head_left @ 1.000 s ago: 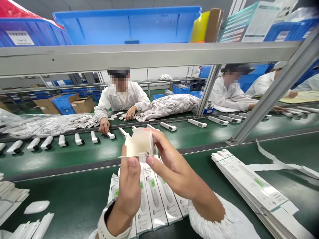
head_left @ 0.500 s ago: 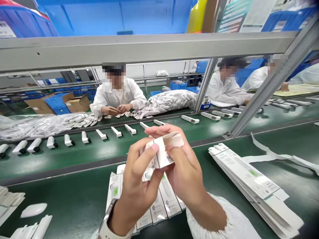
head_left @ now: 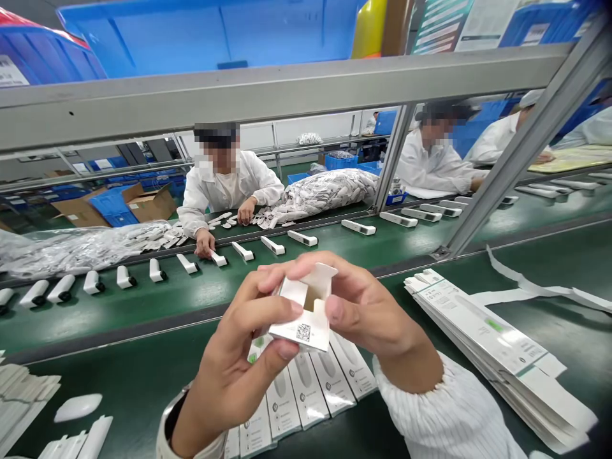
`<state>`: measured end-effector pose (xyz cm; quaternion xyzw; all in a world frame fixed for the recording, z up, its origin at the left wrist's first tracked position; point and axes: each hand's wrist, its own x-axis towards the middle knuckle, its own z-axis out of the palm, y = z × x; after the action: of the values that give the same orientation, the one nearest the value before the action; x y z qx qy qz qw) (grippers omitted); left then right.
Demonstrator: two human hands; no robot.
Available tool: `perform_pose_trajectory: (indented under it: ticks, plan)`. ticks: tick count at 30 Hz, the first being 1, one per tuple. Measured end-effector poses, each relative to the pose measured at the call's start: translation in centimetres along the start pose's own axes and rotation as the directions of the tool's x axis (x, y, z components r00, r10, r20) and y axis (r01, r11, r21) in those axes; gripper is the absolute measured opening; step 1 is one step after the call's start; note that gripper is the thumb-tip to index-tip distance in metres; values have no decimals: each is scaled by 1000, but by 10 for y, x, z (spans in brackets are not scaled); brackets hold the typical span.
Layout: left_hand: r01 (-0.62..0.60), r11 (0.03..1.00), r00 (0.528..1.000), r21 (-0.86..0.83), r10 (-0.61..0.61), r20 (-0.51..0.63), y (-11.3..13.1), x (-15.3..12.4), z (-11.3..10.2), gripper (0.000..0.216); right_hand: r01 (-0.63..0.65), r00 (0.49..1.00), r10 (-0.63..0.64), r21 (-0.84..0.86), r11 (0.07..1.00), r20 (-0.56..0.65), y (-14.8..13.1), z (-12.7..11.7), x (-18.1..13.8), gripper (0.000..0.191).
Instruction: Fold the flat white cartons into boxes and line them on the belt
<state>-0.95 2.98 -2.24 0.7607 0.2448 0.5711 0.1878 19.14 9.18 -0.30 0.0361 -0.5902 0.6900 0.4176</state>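
Note:
Between my hands, over the bench, is a small white carton (head_left: 313,328) with its end flaps partly up and a dark gap into its inside. A square printed code shows on the side facing me. My left hand (head_left: 243,357) grips it from the left, thumb below and index finger on a flap. From the right, my right hand (head_left: 377,312) holds it, its thumb at the edge of the opening. Beneath lie several flat printed white cartons (head_left: 301,389) in a row, partly hidden by my hands.
A stack of flattened cartons (head_left: 492,344) lies at the right beside a white paper strip (head_left: 540,291). White handheld devices (head_left: 301,238) line the green conveyor belt (head_left: 191,293). White plastic parts (head_left: 79,407) are at lower left. A co-worker (head_left: 224,182) sits opposite; a metal frame (head_left: 421,217) crosses ahead.
The carton has turned in my hands, so its printed code faces me more fully. My right thumb has moved to the opening's edge. The co-worker opposite has reached to a device on the belt.

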Motion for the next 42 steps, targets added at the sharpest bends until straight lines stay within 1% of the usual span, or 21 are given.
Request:
perform_pose_trajectory:
  ticks: [2,4,5,7,8,10,13,15,16,18,19,21,23,25,26,28,29,31,33,38,42]
  plan:
    - [-15,999,999,29,14,41,-1,0,-3,32,5,999,-1,86,996,-43,5,6,4,16]
    - [-3,998,999,60,0,48,-2,0,-5,33,-15,994,30,139,990,-109,9,12,6,16]
    - [16,997,999,73,-18,27,-3,-1,-5,34,-6,988,21,102,995,-151,10,14,6,17]
    - [77,992,996,99,-73,-47,-4,-2,-1,35,51,967,-84,-138,989,-239,11,19,4,22]
    - [114,989,989,99,-104,-107,-4,-1,3,36,71,957,-149,-295,953,-249,12,20,3,27]
    - [163,986,967,42,-151,-205,-5,1,10,41,78,962,-205,-539,839,-180,11,20,-1,36]
    - [178,983,935,-44,-183,-304,-9,4,16,46,74,980,-178,-667,741,-89,13,15,-3,48]
    - [171,984,924,53,-142,-354,-12,3,16,28,104,951,-276,-700,707,-137,17,11,-3,46]
    - [172,978,928,117,-121,-352,-13,1,15,26,118,921,-342,-704,700,-185,19,9,-2,45]
    - [170,959,954,228,-102,-280,-16,-3,14,40,138,857,-428,-673,727,-287,22,8,-2,45]
    - [171,947,963,273,-102,-250,-17,-6,15,50,140,842,-430,-637,758,-326,22,8,-2,44]
    - [145,921,966,363,-52,-254,-20,-8,18,68,124,858,-368,-551,825,-359,21,10,-2,29]
    - [111,900,960,421,13,-280,-22,-6,20,67,101,875,-305,-476,874,-375,18,12,-1,15]
    - [67,904,962,422,53,-267,-23,-2,20,63,75,867,-245,-373,925,-434,16,11,1,27]
    - [47,906,965,421,69,-255,-23,0,19,62,56,866,-199,-307,950,-459,15,9,2,44]
    - [10,896,969,443,100,-224,-23,4,15,61,2,893,-94,-205,979,-441,12,2,2,71]
    - [-8,890,972,456,113,-204,-23,6,13,61,-32,914,-49,-191,981,-403,11,-2,2,71]
    - [-34,884,978,467,125,-165,-23,7,9,62,-70,943,-5,-214,974,-333,8,-9,1,52]
    - [-48,885,980,464,132,-151,-24,7,8,62,-76,951,0,-234,969,-309,7,-13,1,41]
    - [-47,875,972,483,151,-179,-27,6,11,62,-46,912,-80,-293,955,-403,12,-4,2,36]
    - [-33,875,967,483,150,-205,-27,5,16,61,-72,872,-135,-395,916,-470,14,9,3,36]
